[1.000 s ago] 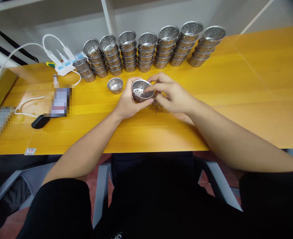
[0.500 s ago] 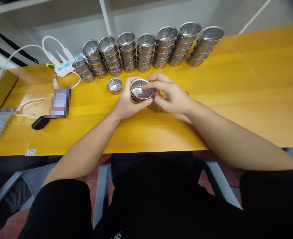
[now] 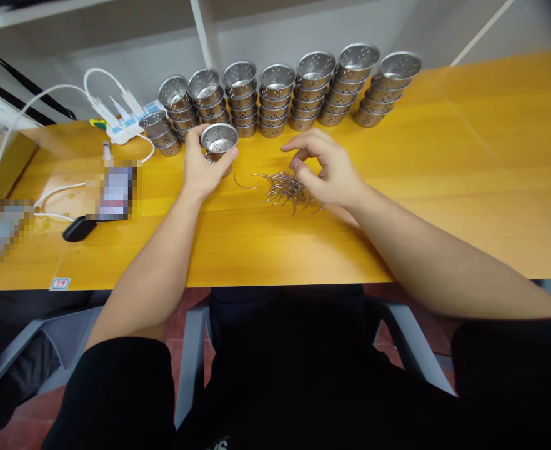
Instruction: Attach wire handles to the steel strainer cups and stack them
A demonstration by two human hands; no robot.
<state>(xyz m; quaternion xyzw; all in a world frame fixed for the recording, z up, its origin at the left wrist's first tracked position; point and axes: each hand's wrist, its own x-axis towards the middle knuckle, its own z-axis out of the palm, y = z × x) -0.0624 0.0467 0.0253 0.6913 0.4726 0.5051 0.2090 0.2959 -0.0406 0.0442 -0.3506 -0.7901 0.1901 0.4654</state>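
Note:
My left hand [image 3: 200, 170] is closed around a perforated metal cup [image 3: 220, 139], thumb on the near side and fingers on the far side. The cup is upright, above the spot where a single cup stood; whether it rests in that cup is hidden by my hand. Over the right end of a heap of thin curved metal wires [image 3: 282, 187] hovers my right hand [image 3: 332, 172]. Its fingers are bent and apart, with nothing visible between them. One loose curved wire [image 3: 245, 185] lies left of the heap.
Several stacks of perforated cups [image 3: 275, 103] line the back of the wooden table [image 3: 275, 253]. At the left are a power strip [image 3: 128, 127] with white cables, a phone [image 3: 116, 194], a black oval object [image 3: 79, 229] and a "34" label [image 3: 60, 284].
My left hand has carried the cup left and slightly away from me, over the single cup. My right hand has let go of the cup and stayed near the wires, uncovering the heap.

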